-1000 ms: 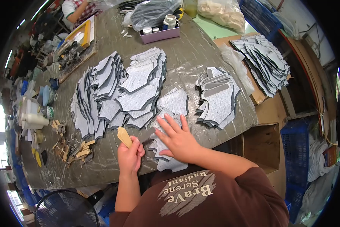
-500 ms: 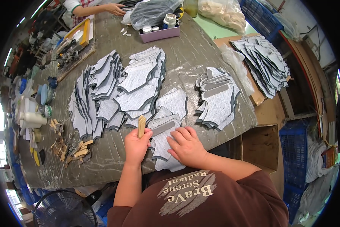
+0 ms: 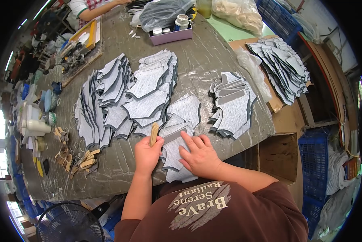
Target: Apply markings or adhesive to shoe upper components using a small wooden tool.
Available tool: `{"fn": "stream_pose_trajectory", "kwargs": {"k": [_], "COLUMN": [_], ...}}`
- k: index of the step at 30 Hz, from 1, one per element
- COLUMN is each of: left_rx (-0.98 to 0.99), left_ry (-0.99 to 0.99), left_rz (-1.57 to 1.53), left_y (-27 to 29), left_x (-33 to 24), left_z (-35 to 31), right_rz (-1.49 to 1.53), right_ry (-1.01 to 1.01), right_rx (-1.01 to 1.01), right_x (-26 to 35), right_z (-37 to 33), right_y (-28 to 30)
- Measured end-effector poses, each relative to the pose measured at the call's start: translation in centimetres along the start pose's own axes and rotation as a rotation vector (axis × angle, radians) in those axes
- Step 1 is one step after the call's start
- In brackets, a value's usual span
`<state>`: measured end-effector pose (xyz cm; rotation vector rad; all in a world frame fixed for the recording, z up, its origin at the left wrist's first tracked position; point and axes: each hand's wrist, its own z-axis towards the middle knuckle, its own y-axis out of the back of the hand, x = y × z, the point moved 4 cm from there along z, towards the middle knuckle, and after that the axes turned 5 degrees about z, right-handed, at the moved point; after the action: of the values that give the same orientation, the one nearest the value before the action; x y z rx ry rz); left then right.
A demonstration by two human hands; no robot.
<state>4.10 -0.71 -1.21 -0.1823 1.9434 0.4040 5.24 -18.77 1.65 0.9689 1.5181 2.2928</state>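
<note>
My left hand is closed round a small bundle of tan flat strips with rounded ends, standing up out of the fist. Its thumb lies at the left end of a dark grey strip on a pale grey cut fabric piece. My right hand lies over the same piece with fingers spread, its index fingertip on the strip's right end. More pale grey pieces lie just beyond. Right of them is a pile of pieces bearing grey strips.
Stacked grey pieces spread over the table's left middle. Loose tan strips lie near the left front. A purple box with jars stands far back. Another stack is at right. A co-worker's arm reaches in far left.
My right index finger has stretched out onto the right end of the grey strip. My left hand stays nearly in place. The co-worker's hand has moved farther back.
</note>
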Motion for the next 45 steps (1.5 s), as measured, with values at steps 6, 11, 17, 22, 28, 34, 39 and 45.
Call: {"fn": "stream_pose_trajectory", "kwargs": {"k": [6,11,17,22,28,34,39,45], "left_rx": [-0.070,-0.131,-0.128,-0.084,0.202,0.207,0.175,0.111], "left_ry": [-0.378,-0.600,-0.656,-0.498,-0.233,-0.154,-0.095,-0.132], "left_rz": [0.626,0.763,0.467,0.267,-0.049,0.074,0.030,0.046], "left_y": [-0.6,-1.0,-0.8,-0.7,-0.8,-0.7,-0.6,-0.2], "left_x": [-2.8,-1.5,-1.8,-0.9,1.1,0.7,1.0,0.7], "left_z": [0.5,-0.7,-2.3,-2.7,-1.2,-1.2,-1.7,-2.1], "right_rz": [0.002,0.118,0.042,0.059,0.269,0.381,0.457,0.098], "right_ry": [0.006,-0.052,-0.057,0.004,0.146,0.105,-0.247,-0.400], "right_rx": [-0.040,-0.141,-0.203,-0.332,-0.438,-0.486,-0.571,-0.283], "right_x": [-0.4,-1.4,-0.9,-1.4,-1.2,-2.2,-5.2,-9.4], "right_z": [0.8,1.2,1.7,2.0,2.2,1.2,-0.1,-0.1], "right_y": [0.6,0.7,0.5,0.3,1.7,3.8,8.6,11.3]}}
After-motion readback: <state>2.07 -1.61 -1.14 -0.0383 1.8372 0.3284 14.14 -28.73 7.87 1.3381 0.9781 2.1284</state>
